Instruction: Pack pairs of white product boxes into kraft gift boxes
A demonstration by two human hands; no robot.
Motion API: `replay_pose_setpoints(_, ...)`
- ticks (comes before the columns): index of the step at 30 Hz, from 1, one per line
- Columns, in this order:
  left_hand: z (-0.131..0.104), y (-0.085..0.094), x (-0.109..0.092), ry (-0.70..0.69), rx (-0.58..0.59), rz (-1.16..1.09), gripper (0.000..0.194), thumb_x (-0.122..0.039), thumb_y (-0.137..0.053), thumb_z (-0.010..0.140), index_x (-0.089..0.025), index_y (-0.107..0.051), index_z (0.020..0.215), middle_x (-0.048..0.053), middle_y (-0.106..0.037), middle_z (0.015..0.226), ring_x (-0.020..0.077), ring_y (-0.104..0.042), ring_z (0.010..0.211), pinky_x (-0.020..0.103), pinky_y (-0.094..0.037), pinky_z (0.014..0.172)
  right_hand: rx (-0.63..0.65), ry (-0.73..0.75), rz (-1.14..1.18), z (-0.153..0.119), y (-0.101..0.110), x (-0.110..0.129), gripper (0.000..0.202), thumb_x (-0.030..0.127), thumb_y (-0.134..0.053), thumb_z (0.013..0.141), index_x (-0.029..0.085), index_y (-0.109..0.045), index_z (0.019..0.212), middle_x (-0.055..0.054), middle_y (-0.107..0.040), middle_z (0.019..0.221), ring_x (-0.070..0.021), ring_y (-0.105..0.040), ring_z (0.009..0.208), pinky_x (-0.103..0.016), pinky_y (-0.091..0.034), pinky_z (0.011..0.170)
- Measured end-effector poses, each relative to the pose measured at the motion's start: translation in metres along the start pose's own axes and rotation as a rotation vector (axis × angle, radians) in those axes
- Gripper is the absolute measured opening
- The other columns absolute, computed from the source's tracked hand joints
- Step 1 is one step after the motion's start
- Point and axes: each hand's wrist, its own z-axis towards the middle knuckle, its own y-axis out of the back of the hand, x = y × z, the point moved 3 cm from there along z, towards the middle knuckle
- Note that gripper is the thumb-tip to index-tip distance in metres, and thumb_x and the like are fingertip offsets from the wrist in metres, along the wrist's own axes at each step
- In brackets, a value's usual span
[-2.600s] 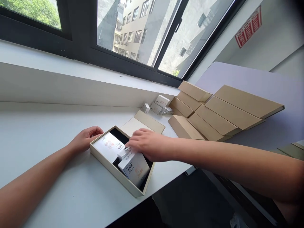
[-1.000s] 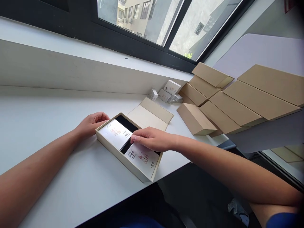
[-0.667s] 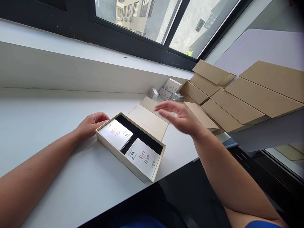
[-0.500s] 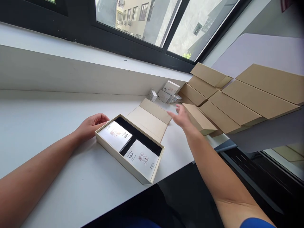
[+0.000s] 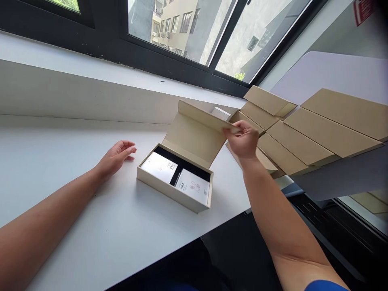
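A cream gift box [image 5: 172, 198] sits on the white table with its lid partly raised. Inside, two white tea cartons [image 5: 159, 166] with printed lettering lie in a black insert [image 5: 177, 174]. My right hand [image 5: 245, 139] pinches the right end of the lid flap, holding the lid [image 5: 197, 135] tilted up behind the box. To the left of the box, my left hand [image 5: 119, 157] rests just above the table, apart from the box, fingers loosely curled with a gap to the thumb and nothing in them.
Several closed tan boxes [image 5: 303, 139] are stacked at the right, close to my right forearm. Behind the lid, a small white carton [image 5: 221, 114] partly shows by the wall. The window [image 5: 182, 32] and its sill run along the back. The table's front edge [image 5: 178, 248] slopes up rightward.
My right hand has taken hold of the lid flap and lifted the lid from lying flat. The box has shifted right and turned slightly. My left hand has come off the box.
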Motion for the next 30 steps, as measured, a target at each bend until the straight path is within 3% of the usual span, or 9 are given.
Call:
replay_pose_setpoints(2, 0.004, 0.004, 0.003, 0.004, -0.070, -0.132, 0.036, -0.047, -0.065, 0.086, -0.020, -0.061, 0.108, 0.009, -0.064, 0.116, 0.0260, -0.057, 0.122, 0.044, -0.051, 0.100, 0.006, 0.131, 0.089, -0.005, 0.026, 0.046, 0.029, 0.048, -0.079, 0.076, 0.024, -0.064, 0.077, -0.001, -0.063, 0.075, -0.0171, -0.057, 0.068, -0.032, -0.049, 0.064)
replay_pose_setpoints(5, 0.007, 0.008, 0.005, 0.033, -0.135, -0.323, 0.034, -0.049, -0.056, 0.093, -0.019, -0.061, 0.108, 0.011, -0.064, 0.121, 0.0261, -0.054, 0.131, 0.047, -0.046, 0.109, 0.624, 0.287, 0.157, -0.028, 0.055, 0.096, 0.024, 0.049, -0.082, 0.076, 0.029, -0.074, 0.086, -0.003, -0.072, 0.091, -0.0211, -0.068, 0.085, -0.037, -0.055, 0.080)
replay_pose_setpoints(7, 0.007, 0.010, 0.003, 0.060, -0.157, -0.414, 0.036, -0.052, -0.052, 0.095, -0.019, -0.060, 0.107, 0.011, -0.065, 0.123, 0.0261, -0.053, 0.133, 0.048, -0.044, 0.112, 1.032, 0.307, 0.202, -0.048, 0.068, 0.102, 0.051, 0.058, -0.088, 0.063, 0.032, -0.076, 0.106, -0.005, -0.074, 0.104, -0.0253, -0.070, 0.099, -0.039, -0.057, 0.089)
replay_pose_setpoints(8, 0.006, 0.010, 0.002, 0.072, -0.162, -0.436, 0.038, -0.053, -0.051, 0.096, -0.019, -0.060, 0.107, 0.012, -0.065, 0.123, 0.0263, -0.053, 0.133, 0.048, -0.043, 0.113, 1.093, 0.288, 0.227, -0.054, 0.071, 0.097, 0.070, 0.062, -0.090, 0.058, 0.033, -0.073, 0.119, -0.006, -0.073, 0.114, -0.0278, -0.069, 0.109, -0.041, -0.056, 0.096)
replay_pose_setpoints(12, 0.003, 0.006, -0.003, 0.060, -0.104, -0.383, 0.040, -0.055, -0.052, 0.094, -0.019, -0.062, 0.106, 0.012, -0.067, 0.124, 0.0271, -0.051, 0.137, 0.049, -0.037, 0.117, 0.991, 0.123, 0.120, -0.065, 0.049, 0.052, 0.121, 0.064, -0.091, 0.052, 0.034, -0.037, 0.156, -0.008, -0.039, 0.160, -0.0358, -0.033, 0.150, -0.053, -0.032, 0.122)
replay_pose_setpoints(15, 0.003, 0.001, 0.000, 0.029, -0.023, -0.293, 0.042, -0.057, -0.061, 0.089, -0.019, -0.065, 0.106, 0.012, -0.068, 0.127, 0.0274, -0.048, 0.140, 0.047, -0.031, 0.121, 1.110, -0.060, -0.046, -0.085, 0.008, 0.019, 0.145, 0.059, -0.093, 0.050, 0.028, -0.009, 0.164, -0.013, -0.008, 0.170, -0.0407, -0.008, 0.157, -0.060, -0.018, 0.124)
replay_pose_setpoints(20, 0.006, 0.010, 0.003, 0.059, 0.047, -0.353, 0.056, -0.066, -0.068, 0.081, -0.021, -0.064, 0.115, 0.014, -0.066, 0.135, 0.0289, -0.046, 0.142, 0.046, -0.032, 0.121, 0.931, -0.153, 0.310, -0.119, -0.047, 0.002, 0.129, 0.051, -0.084, 0.067, 0.027, 0.002, 0.161, -0.016, -0.016, 0.165, -0.0345, -0.028, 0.151, -0.050, -0.029, 0.122)
replay_pose_setpoints(25, 0.012, 0.050, -0.006, 0.186, -0.053, -0.505, 0.054, -0.064, -0.065, 0.083, -0.023, -0.062, 0.118, 0.015, -0.062, 0.140, 0.0285, -0.054, 0.135, 0.043, -0.046, 0.112, 0.739, -0.174, 0.257, -0.149, -0.086, 0.025, 0.117, 0.057, -0.084, 0.062, 0.035, -0.013, 0.152, -0.012, -0.027, 0.156, -0.0390, -0.027, 0.148, -0.058, -0.029, 0.121)
replay_pose_setpoints(30, 0.020, 0.099, -0.011, 0.035, -0.319, -0.239, 0.049, -0.071, -0.044, 0.086, -0.025, -0.054, 0.099, 0.009, -0.068, 0.115, 0.0293, -0.060, 0.117, 0.045, -0.052, 0.094, 0.727, -0.207, 0.069, -0.176, -0.155, 0.109, 0.125, 0.064, -0.080, 0.068, 0.042, 0.007, 0.154, -0.014, -0.005, 0.164, -0.0485, 0.008, 0.153, -0.077, -0.003, 0.119)
